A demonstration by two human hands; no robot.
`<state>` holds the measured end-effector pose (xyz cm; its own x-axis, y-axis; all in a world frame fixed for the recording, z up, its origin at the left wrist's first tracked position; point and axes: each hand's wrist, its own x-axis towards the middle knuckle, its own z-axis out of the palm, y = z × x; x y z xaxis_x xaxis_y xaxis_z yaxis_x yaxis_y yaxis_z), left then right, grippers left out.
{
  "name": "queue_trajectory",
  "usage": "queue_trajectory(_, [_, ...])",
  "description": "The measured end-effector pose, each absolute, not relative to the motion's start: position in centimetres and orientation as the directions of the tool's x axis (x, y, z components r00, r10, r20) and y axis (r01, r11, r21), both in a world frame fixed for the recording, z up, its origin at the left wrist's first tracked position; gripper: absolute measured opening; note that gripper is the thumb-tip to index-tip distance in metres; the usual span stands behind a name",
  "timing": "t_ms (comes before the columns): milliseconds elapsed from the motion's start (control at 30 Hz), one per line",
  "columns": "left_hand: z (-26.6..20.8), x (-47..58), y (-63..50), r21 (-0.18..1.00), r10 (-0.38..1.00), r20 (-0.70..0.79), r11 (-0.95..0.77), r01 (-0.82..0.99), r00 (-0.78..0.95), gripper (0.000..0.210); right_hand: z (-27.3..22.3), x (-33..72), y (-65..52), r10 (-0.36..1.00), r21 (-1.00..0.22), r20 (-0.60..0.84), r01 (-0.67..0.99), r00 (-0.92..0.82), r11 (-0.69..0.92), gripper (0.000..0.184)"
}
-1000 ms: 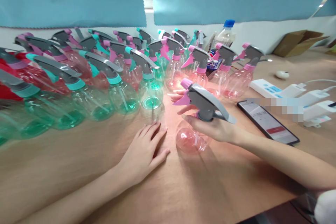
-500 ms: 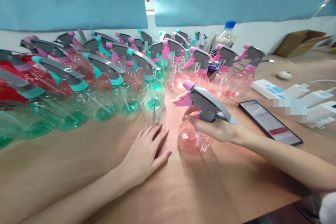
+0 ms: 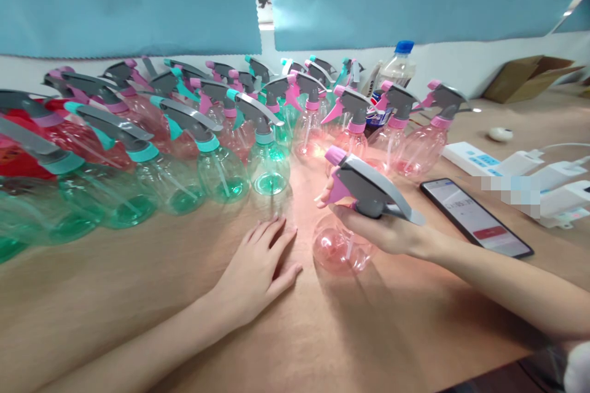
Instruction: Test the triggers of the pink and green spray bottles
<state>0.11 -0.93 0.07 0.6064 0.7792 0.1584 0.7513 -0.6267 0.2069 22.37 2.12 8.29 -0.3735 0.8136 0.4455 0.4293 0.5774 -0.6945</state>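
Note:
My right hand (image 3: 373,224) is wrapped round the neck of a pink spray bottle (image 3: 343,249), below its grey and pink trigger head. Some of its fingertips show by the pink trigger; the rest are hidden behind the head. The bottle stands on the wooden table (image 3: 295,331), its nozzle pointing away to the upper left. To the left of it, my left hand (image 3: 260,261) lies flat on the table, fingers a little spread, holding nothing. Just beyond that hand stands a green spray bottle (image 3: 268,166) with a turquoise collar.
Several green and pink spray bottles (image 3: 173,181) crowd the left and back. To the right lie a phone (image 3: 477,216), a white power strip (image 3: 474,159) with plugs and a small white object (image 3: 500,134). A blue-capped bottle (image 3: 399,67) and a cardboard box (image 3: 525,78) stand behind.
The fingers of my right hand have drawn in closer around the trigger and neck of the pink bottle, whose head sits slightly lower and further right. My left hand has stayed put.

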Motion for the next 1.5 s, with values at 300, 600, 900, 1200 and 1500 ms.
queue_trajectory(300, [0.0, 0.1, -0.9, 0.192, 0.781, 0.137, -0.625, 0.757, 0.61, 0.05, 8.2, 22.1, 2.3, 0.804, -0.786, 0.435, 0.264, -0.406, 0.559, 0.029])
queue_trajectory(600, [0.0, 0.1, -0.9, 0.175, 0.778, 0.137, -0.628, 0.758, 0.613, 0.05, 7.6, 22.3, 2.3, 0.768, -0.794, 0.467, 0.175, -0.437, 0.582, 0.049])
queue_trajectory(900, [-0.3, 0.1, -0.8, 0.174, 0.771, 0.161, -0.637, 0.751, 0.617, 0.05, 7.4, 22.2, 2.3, 0.795, -0.763, 0.491, 0.265, -0.357, 0.59, 0.032])
queue_trajectory(1200, [-0.3, 0.3, -0.8, 0.166, 0.769, 0.181, -0.638, 0.752, 0.613, 0.048, 6.4, 22.5, 2.4, 0.844, -0.816, 0.409, 0.274, -0.346, 0.508, 0.037])
queue_trajectory(1500, [-0.2, 0.3, -0.6, 0.163, 0.774, 0.187, -0.632, 0.758, 0.605, 0.046, 7.4, 24.5, 1.0, 0.819, -0.594, 0.421, 0.563, -0.391, 0.574, 0.044])
